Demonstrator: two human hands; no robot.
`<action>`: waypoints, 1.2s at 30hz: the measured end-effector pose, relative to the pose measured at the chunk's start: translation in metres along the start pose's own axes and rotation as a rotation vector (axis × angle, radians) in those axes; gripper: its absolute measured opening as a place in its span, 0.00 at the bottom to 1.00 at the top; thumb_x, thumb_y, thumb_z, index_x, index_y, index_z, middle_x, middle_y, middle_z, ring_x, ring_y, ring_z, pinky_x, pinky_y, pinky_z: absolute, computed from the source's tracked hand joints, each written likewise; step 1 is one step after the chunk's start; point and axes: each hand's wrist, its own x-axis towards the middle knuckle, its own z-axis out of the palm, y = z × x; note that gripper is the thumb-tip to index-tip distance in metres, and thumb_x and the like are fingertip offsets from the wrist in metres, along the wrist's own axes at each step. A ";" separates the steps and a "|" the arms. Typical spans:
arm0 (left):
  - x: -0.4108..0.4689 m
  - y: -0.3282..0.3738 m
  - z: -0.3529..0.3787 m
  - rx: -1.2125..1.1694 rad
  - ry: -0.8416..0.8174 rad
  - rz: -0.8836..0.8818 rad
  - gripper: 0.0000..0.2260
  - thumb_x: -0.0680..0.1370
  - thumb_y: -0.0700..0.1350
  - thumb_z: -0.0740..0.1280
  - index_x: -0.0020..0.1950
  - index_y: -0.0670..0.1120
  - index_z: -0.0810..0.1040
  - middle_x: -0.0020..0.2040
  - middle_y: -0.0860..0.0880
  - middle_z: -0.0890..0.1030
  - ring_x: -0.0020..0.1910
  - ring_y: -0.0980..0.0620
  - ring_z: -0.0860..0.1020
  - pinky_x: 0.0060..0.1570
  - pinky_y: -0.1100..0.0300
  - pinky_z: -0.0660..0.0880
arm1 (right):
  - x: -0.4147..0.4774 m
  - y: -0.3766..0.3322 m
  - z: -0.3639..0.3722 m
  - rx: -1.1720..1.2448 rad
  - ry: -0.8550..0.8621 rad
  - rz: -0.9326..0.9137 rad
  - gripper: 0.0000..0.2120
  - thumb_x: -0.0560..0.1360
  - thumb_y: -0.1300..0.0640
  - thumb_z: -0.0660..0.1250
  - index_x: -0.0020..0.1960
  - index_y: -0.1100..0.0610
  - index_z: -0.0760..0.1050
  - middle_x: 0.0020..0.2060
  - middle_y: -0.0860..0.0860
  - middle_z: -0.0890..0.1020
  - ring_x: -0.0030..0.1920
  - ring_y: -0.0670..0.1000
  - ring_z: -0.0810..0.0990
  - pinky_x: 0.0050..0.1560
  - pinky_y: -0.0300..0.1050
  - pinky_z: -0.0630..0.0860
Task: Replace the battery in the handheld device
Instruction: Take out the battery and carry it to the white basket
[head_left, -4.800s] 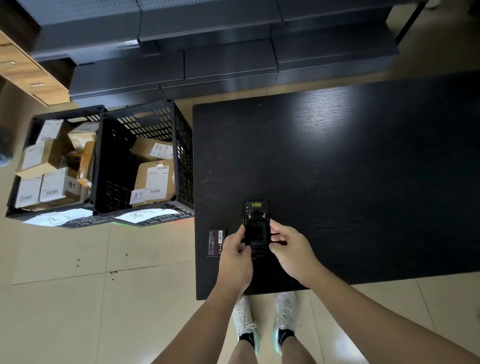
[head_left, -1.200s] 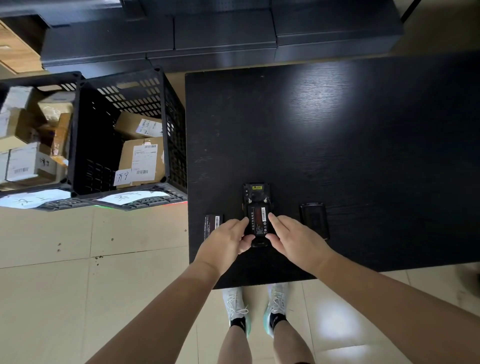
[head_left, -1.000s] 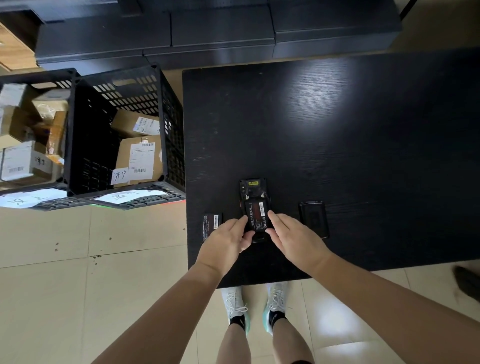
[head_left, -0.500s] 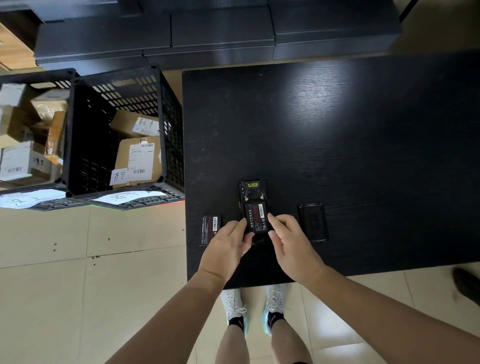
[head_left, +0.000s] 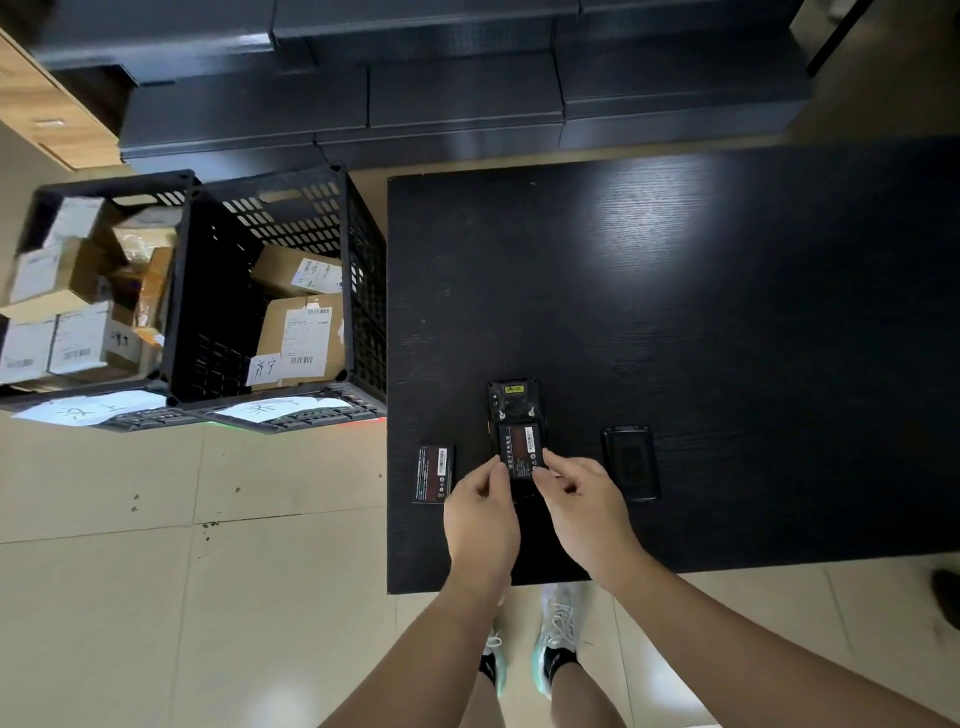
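The black handheld device (head_left: 514, 402) lies face down near the front edge of the black table (head_left: 701, 312), its back compartment uncovered. A black battery (head_left: 521, 444) with a red-and-white label sits in that compartment. My left hand (head_left: 480, 519) grips the device's lower left side, thumb at the battery's near left corner. My right hand (head_left: 582, 506) pinches the battery's near right corner with its fingertips. A second battery (head_left: 434, 473) lies flat to the left of the device. The black back cover (head_left: 630, 462) lies to its right. The device's near end is hidden by my hands.
Two black plastic crates (head_left: 270, 291) holding cardboard parcels stand on the tiled floor left of the table. Dark shelving units (head_left: 457, 93) line the far side. My feet in pale sneakers (head_left: 558, 634) are below the table's front edge.
The compartment was empty 4.8 s ago; a battery has lain in it since 1.2 s ago, and the cover now shows at the right. Over the last second my fingers stayed at the battery's near end.
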 end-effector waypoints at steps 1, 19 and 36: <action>0.002 0.001 0.001 -0.047 0.033 -0.043 0.08 0.80 0.46 0.66 0.49 0.55 0.86 0.47 0.59 0.85 0.47 0.62 0.81 0.51 0.62 0.77 | 0.000 -0.001 0.001 0.008 0.013 0.011 0.15 0.78 0.52 0.68 0.64 0.51 0.80 0.51 0.45 0.79 0.49 0.42 0.79 0.52 0.31 0.73; 0.009 0.000 -0.004 -0.161 0.014 -0.121 0.06 0.76 0.40 0.72 0.52 0.45 0.85 0.44 0.48 0.87 0.41 0.54 0.86 0.45 0.61 0.82 | 0.000 -0.009 0.000 0.460 0.016 0.241 0.13 0.74 0.61 0.73 0.59 0.57 0.82 0.46 0.48 0.85 0.46 0.45 0.84 0.49 0.40 0.80; -0.059 0.078 -0.016 -0.219 -0.068 0.038 0.06 0.77 0.39 0.71 0.52 0.46 0.84 0.44 0.47 0.87 0.38 0.55 0.84 0.40 0.63 0.80 | -0.058 -0.077 -0.063 0.645 0.037 0.112 0.09 0.74 0.65 0.73 0.51 0.53 0.82 0.46 0.53 0.86 0.46 0.48 0.86 0.48 0.42 0.82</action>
